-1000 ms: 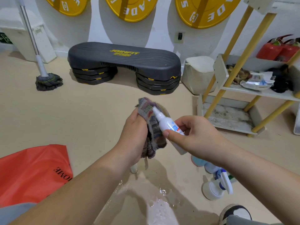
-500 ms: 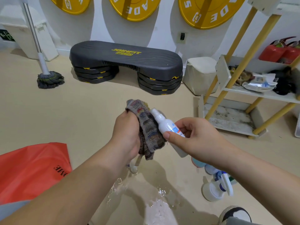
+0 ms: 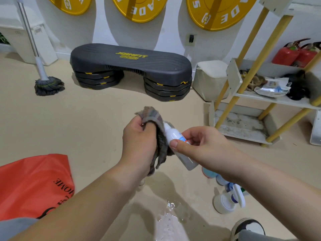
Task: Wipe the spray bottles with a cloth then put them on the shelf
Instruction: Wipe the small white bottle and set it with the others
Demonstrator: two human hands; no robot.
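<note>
Head view. On the black plastic step platform (image 3: pixel 132 61) by the far wall, yellow lettering "JOINFIT" above "PRO". On the round yellow weight plates (image 3: pixel 139 9) hung above it, white fragments "ADE" and "55", cut off by the top edge. On the red plastic bag (image 3: pixel 33 181) at the left edge of the beige floor (image 3: pixel 86 127), black letters "OME", turned on end. Blue and red label on the small white plastic spray bottle (image 3: pixel 173 136), print too small to read.

Bottle in mid-air between both hands, above a wet patch (image 3: pixel 170 216) on the floor. Long axis slanted: nozzle end up and left, tucked against the grey striped cloth (image 3: pixel 160 136); base down and right, toward the camera. Right hand (image 3: pixel 199 146) clasped round the bottle's middle, thumb laid across its body beside the label. Left hand (image 3: pixel 139 141) bunched round the cloth, loose ends hanging below the fist.

On the floor under the right forearm, a white trigger spray bottle (image 3: pixel 229 200), blue-topped containers just beside it, partly hidden. White shelf with yellow poles (image 3: pixel 271 100) at the right edge, well apart from the hands. Grey mop (image 3: pixel 49 85) at far left.
</note>
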